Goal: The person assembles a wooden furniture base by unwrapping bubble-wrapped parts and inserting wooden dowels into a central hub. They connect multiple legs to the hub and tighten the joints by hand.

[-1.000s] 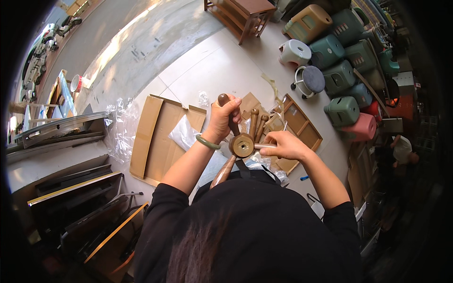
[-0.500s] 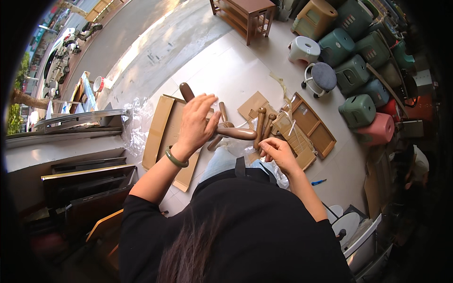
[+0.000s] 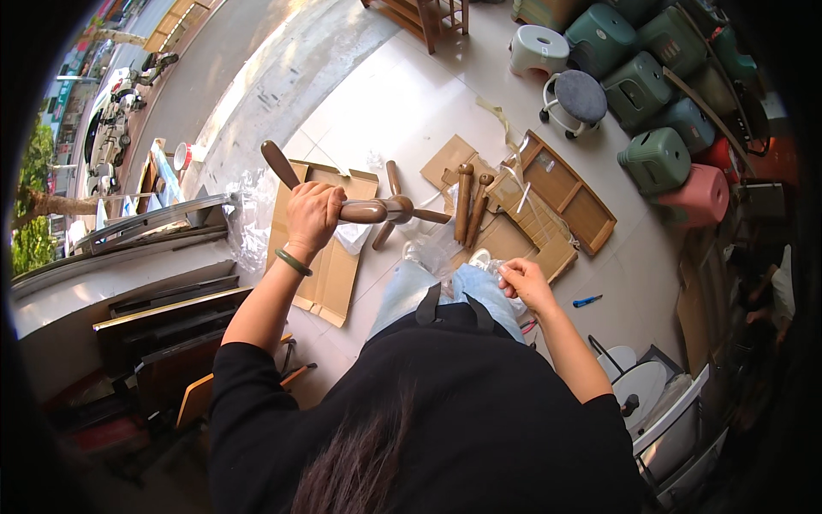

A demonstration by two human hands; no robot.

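My left hand (image 3: 313, 214), wearing a green bangle on its wrist, is wrapped round a brown wooden piece with several rounded arms (image 3: 364, 212). One thick arm sticks out up and left past the fingers, and another points right. Beyond it, thinner legs spread from a round hub (image 3: 398, 208); I cannot tell how the two parts join. Above my right knee, my right hand (image 3: 525, 283) has its fingers curled together, and whatever they hold is too small to make out. Two brown turned wooden posts (image 3: 465, 206) lie side by side on cardboard, ahead of that hand.
An open cardboard box (image 3: 325, 278) lies under the wooden piece, with clear plastic wrap (image 3: 248, 218) beside it. To the right are a brown wooden panel (image 3: 569, 193), a blue cutter (image 3: 587, 301), a round wheeled stool (image 3: 575, 98) and stacked plastic stools (image 3: 655, 161). Dark flat panels (image 3: 175, 343) lean at left.
My left hand has moved left and closed round the wooden piece, whose thick arms shifted left with it. My right hand has moved slightly right and down, with its fingers still curled.
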